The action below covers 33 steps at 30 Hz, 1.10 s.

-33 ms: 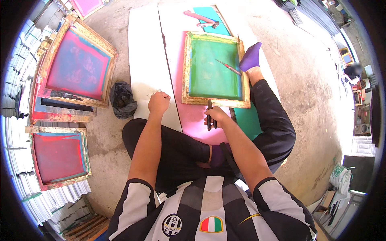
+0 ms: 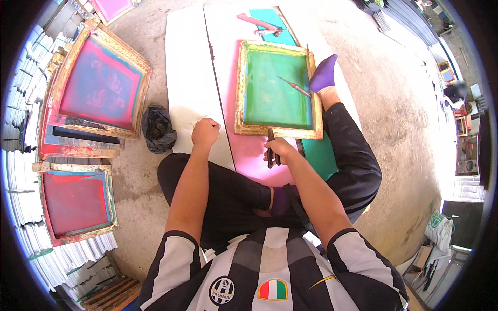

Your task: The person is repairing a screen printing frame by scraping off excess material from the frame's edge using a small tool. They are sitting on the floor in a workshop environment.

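My right hand (image 2: 281,150) is wrapped round black-handled pliers (image 2: 270,136), their jaws pointing away from me at the near edge of a wooden-framed printing screen (image 2: 240,88). The screen has green mesh and lies flat before me. Across its right part rests a thin pointed tool (image 2: 296,86) with a reddish handle. My left hand (image 2: 205,132) is closed above the white board (image 2: 189,78), left of the screen; what its fingers hold, if anything, is hidden. Tiny bits (image 2: 196,122), too small to name, lie on the board beside it.
My purple-socked foot (image 2: 324,72) touches the screen's right side. A black plastic bag (image 2: 158,129) sits on the floor at left, near more framed screens (image 2: 98,83) and stacked white sheets (image 2: 26,212). Beyond the green screen lie a pink-handled tool (image 2: 258,22) and a teal board (image 2: 270,36).
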Motion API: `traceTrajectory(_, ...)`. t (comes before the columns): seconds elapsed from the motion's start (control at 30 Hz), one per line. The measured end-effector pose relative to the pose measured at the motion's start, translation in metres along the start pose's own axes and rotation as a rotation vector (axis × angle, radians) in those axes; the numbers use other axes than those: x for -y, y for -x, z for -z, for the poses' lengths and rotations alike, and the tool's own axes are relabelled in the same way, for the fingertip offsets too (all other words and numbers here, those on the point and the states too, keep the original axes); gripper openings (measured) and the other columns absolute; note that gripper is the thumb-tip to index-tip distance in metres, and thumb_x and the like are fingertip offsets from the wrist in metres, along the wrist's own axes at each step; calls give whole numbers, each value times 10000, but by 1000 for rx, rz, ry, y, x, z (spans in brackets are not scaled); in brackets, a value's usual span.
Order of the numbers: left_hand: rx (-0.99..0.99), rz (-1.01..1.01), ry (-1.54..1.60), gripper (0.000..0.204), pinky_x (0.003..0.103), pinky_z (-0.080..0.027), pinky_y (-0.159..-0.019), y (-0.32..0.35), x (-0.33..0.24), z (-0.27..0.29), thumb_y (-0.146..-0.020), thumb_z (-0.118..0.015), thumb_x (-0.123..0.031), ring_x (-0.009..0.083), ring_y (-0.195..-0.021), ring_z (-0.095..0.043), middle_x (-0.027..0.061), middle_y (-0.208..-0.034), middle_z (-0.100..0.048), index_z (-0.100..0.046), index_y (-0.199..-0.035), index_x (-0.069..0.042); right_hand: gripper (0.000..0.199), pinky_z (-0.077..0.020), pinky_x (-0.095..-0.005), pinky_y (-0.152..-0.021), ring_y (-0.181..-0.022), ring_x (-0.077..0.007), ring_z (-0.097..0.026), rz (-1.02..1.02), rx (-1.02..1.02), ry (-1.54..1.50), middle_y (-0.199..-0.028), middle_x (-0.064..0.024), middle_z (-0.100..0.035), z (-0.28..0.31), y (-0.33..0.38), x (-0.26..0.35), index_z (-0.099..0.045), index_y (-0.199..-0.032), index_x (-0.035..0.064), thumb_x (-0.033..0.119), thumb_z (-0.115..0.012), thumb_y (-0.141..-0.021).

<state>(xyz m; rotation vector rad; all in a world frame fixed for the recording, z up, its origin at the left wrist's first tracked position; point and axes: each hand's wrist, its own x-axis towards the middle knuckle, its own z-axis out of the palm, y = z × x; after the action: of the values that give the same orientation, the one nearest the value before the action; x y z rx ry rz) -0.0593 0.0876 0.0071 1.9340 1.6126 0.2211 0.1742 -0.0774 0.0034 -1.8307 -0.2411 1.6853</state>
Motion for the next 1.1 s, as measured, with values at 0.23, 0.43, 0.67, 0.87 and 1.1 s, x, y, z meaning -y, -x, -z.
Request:
traceTrajectory(0.23, -19, -38, -9, 146, 447, -581, -758, -1, 0, -6, -869, -743, -261, 324, -845, -741, 121, -881, -770, -814, -918, -143, 278, -547, -513, -488, -619, -345, -673, -3, -1, 172, -797, -203, -601, 12, -23, -1, -529, -1079, -101, 101, -624, -915)
traceTrajectory(0.43, 25, 27, -90, 174, 451, -581, -797, -3, -3, -6, -869, -737, -279, 328, -901, -742, 122, -947, -776, -816, -958, -152, 295, -535, -476, -452, -572, -333, -652, 16, -30, 330, -744, -218, -593, 13, -22, 5, -503, -1047, -152, 77, -601, -888)
traceTrajectory(0.67, 52, 201, -288, 251, 462, -594, -830, -15, -6, -7, -896, -721, -316, 345, -1003, -739, 143, -1077, -763, -783, -1035, -116, 324, -523, -466, -453, -610, -288, -702, 21, -206, 510, -835, -229, -689, 1, -21, -4, -593, -1136, -97, 97, -492, -896)
traceTrajectory(0.87, 96, 177, -220, 375, 464, -576, -833, -11, -20, 0, -875, -739, -452, 333, -949, -743, 142, -975, -775, -796, -995, -101, 387, -597, -483, -744, -878, -376, -744, 11, -380, 633, -1025, -277, -728, -20, 14, 14, -625, -1212, -70, 161, -515, -921)
traceTrajectory(1.1, 98, 154, -185, 372, 466, -570, -817, -10, -30, -1, -902, -713, -447, 327, -947, -736, 132, -997, -771, -779, -1026, -103, 371, -540, -538, -976, -1100, -459, -684, 136, -513, 672, -1142, -292, -707, -23, -10, -16, -645, -1221, -20, 182, -546, -926)
